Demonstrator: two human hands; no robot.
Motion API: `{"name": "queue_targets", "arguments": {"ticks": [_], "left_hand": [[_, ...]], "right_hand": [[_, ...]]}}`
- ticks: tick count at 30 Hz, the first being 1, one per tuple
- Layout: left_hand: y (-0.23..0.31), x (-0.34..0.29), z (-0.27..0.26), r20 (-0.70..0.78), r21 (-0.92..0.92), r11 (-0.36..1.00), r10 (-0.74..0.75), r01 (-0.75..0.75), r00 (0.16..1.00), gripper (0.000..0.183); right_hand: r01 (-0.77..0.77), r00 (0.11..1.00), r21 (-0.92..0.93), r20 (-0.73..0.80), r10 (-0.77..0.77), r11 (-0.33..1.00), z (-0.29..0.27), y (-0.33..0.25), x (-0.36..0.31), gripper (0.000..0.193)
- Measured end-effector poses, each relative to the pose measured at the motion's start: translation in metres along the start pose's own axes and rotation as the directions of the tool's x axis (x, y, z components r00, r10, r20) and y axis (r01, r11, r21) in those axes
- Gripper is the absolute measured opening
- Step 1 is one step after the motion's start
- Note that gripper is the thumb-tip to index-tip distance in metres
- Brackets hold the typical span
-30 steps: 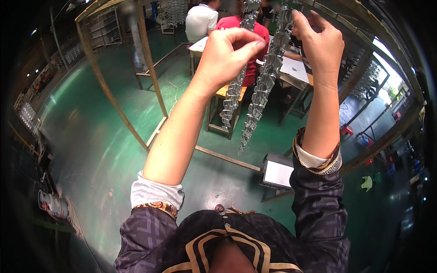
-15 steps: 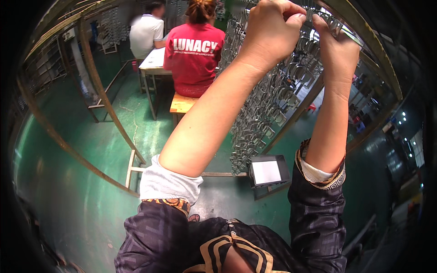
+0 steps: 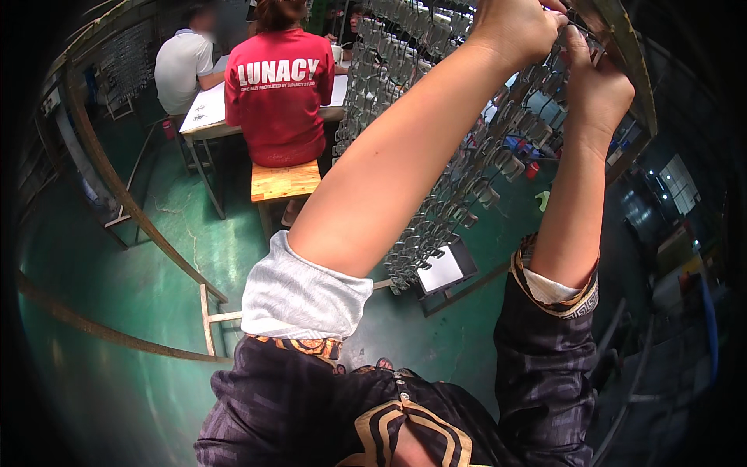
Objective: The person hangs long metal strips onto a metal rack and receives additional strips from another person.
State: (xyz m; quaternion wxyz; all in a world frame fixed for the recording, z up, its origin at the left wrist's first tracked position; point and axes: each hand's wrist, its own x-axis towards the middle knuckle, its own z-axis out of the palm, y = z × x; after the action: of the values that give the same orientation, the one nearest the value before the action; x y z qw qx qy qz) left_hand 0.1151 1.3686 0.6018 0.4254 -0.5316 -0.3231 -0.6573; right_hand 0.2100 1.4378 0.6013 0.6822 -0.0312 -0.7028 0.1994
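Both my arms reach up toward the top of a metal rack, beside rows of hanging bent silver metal pieces [image 3: 447,198]. My left hand [image 3: 520,29] is closed in a pinch, its fingertips near the right thumb at the upper edge. What it pinches is too small to make out. My right hand [image 3: 601,93] has its fingers curled and its thumb pointing up, close under the rack's frame bar [image 3: 640,74]. Whatever lies in its fingers is mostly hidden. The hanging pieces fill the space behind and below my hands.
A black tray with a white sheet [image 3: 442,268] rests low on the rack. Ahead on the left, a person in a red shirt [image 3: 276,93] sits on a wooden stool [image 3: 285,180] at a white table [image 3: 204,109], near a person in white [image 3: 183,68]. Another rack's bar [image 3: 132,194] stands left.
My view has shifted, so the seated people and table appear further left. Both hands have moved right, toward the frame bar. The shiny piece seen at my right hand is now mostly hidden.
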Motion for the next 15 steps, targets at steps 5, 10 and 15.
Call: {"name": "queue_targets", "arguments": {"ticks": [5, 10, 15], "left_hand": [[-0.009, -0.002, 0.011, 0.024, -0.007, 0.998, -0.070, 0.070, 0.997, 0.019], [-0.017, 0.010, 0.010, 0.107, 0.114, 0.993, 0.007, -0.019, 0.994, 0.017], [-0.012, 0.020, 0.007, 0.218, 0.134, 0.985, -0.136, 0.108, 0.966, 0.020]], "right_hand": [[-0.021, 1.000, 0.167, -0.010, 0.023, 0.986, 0.002, 0.009, 0.000, 0.029], [-0.041, 0.999, 0.211, -0.001, 0.043, 0.977, 0.002, -0.003, -0.005, 0.029], [0.002, 1.000, 0.276, 0.015, -0.007, 0.961, -0.001, 0.001, -0.003, 0.030]]}}
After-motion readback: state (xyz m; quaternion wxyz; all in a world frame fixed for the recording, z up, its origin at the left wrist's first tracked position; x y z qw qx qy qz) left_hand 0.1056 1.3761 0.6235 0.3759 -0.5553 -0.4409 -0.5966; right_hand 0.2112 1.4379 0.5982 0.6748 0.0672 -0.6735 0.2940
